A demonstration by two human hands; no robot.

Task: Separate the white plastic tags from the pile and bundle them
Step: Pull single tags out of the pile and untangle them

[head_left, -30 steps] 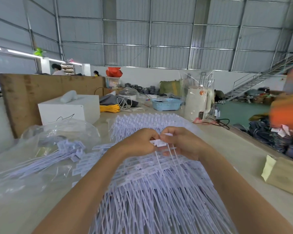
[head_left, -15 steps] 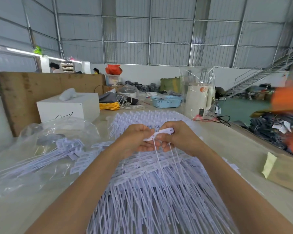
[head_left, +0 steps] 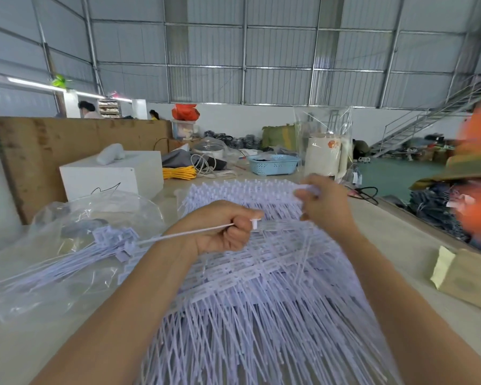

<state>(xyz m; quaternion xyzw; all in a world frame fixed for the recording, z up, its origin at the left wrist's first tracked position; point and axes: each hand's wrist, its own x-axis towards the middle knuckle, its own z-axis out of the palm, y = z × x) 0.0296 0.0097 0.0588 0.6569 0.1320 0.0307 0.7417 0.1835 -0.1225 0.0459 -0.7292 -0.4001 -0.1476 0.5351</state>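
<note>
The right hand [head_left: 324, 204] is motion-blurred — its grip unreadable (as is the orange shape [head_left: 476, 173] at the right edge); the tag pile [head_left: 261, 301] runs off the bottom edge.

We pulled our hands apart over the pile of tags

Our left hand [head_left: 222, 229], which had met the right at the middle of the pile of tags [head_left: 261, 287], drew back toward the pile's left edge gripping one white tag [head_left: 184, 234], its strap trailing out leftward. Our right hand [head_left: 324, 207] rose to the pile's far right corner, pinching tags there.
</note>
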